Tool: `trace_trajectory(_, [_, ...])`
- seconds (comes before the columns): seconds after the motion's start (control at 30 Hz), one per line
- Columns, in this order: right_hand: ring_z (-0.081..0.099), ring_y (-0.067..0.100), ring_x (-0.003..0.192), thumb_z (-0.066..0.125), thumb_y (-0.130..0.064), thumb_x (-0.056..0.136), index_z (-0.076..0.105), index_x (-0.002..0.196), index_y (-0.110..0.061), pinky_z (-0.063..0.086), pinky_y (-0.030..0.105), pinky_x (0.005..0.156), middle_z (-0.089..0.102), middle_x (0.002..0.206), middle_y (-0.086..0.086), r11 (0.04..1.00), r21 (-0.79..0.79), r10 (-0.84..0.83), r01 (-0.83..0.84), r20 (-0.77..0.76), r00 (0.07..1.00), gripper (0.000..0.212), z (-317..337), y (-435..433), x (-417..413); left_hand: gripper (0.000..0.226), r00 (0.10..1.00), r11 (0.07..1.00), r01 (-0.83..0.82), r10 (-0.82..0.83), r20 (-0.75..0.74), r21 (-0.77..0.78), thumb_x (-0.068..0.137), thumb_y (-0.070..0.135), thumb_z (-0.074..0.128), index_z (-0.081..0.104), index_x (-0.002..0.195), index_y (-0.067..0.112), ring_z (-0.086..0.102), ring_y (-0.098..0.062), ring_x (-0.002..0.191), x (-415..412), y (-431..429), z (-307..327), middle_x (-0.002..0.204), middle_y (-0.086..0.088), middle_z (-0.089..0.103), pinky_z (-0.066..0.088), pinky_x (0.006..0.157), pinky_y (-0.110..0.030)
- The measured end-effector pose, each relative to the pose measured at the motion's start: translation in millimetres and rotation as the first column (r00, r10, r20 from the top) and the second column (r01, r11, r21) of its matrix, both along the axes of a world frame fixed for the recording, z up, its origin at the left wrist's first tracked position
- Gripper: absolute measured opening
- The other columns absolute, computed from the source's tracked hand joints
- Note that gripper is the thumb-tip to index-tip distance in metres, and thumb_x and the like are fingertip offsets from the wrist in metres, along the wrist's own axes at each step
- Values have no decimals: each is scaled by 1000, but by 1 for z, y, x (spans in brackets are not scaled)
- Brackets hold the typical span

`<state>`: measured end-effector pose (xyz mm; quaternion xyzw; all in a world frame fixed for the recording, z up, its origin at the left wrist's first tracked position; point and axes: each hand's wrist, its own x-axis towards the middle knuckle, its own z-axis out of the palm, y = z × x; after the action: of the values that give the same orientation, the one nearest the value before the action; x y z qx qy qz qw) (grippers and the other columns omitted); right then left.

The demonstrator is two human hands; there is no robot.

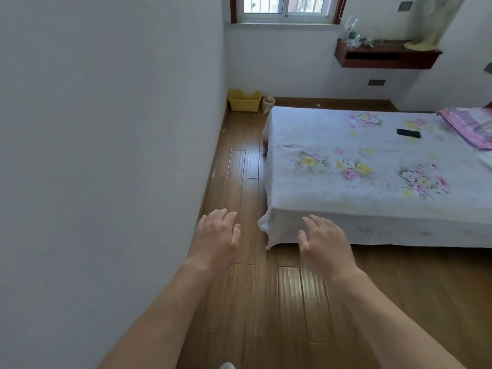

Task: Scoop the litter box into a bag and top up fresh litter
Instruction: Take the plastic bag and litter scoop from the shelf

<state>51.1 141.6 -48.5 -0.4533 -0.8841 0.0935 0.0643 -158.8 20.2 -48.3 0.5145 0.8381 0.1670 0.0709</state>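
A yellow plastic box [244, 101] stands on the floor in the far corner under the window. A small pale bag [267, 104] sits next to it on its right. Both my hands are stretched out in front of me over the wooden floor, palms down, holding nothing. My left hand [217, 239] is close to the white wall, fingers relaxed. My right hand [323, 245] hovers by the near corner of the bed, fingers spread. The box's contents are hidden from here.
A bed [372, 169] with a floral sheet fills the right side, with a black phone [408, 133] lying on it. A narrow strip of wooden floor [245, 161] runs between the white wall [106, 129] and the bed. A red-brown wall shelf [386, 56] holds bottles.
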Motion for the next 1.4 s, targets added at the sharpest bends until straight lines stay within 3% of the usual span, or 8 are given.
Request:
trace_trajectory(0.47, [51, 23, 118, 41, -28, 99, 58, 121, -12, 37, 37, 99, 60, 123, 4, 996, -45, -85, 81, -102, 991, 32, -12, 79, -125, 43, 986, 997, -66, 70, 153, -29, 102, 34, 36, 47, 142, 20, 40, -15, 136, -129, 83, -21, 144, 4, 50, 28, 117, -37])
trace_trajectory(0.8, [53, 27, 110, 47, -25, 96, 61, 115, -11, 41, 39, 92, 62, 117, 5, 998, -53, -42, 36, -120, 992, 28, -36, 247, -201, 44, 991, 989, -98, 107, 77, -110, 102, 34, 33, 47, 141, 19, 42, -16, 134, -203, 229, -24, 143, 3, 50, 30, 116, -38])
trace_trajectory(0.97, [56, 25, 92, 36, -30, 90, 55, 85, -16, 42, 37, 77, 59, 90, -2, 999, -36, 8, -14, -153, 988, 24, -29, 330, -244, 43, 992, 988, -119, 123, 34, -103, 102, 35, 34, 48, 141, 21, 42, -16, 135, -239, 301, -8, 144, 4, 50, 29, 116, -38])
trace_trajectory(1.3, [50, 18, 78, 32, -31, 88, 44, 76, -21, 35, 30, 68, 48, 79, -7, 995, 34, 93, -90, -105, 990, 19, -40, 457, -356, 41, 994, 991, -94, 98, 44, -99, 102, 33, 34, 51, 137, 20, 46, -15, 130, -349, 425, -16, 139, 4, 54, 32, 114, -37])
trace_trajectory(1.4, [52, 18, 83, 29, -33, 88, 51, 82, -20, 43, 32, 73, 53, 85, -6, 996, 47, 85, -82, -82, 993, 26, -50, 497, -407, 39, 995, 994, -72, 78, 68, -84, 102, 31, 35, 54, 133, 19, 49, -15, 124, -400, 471, -27, 133, 3, 58, 34, 111, -36])
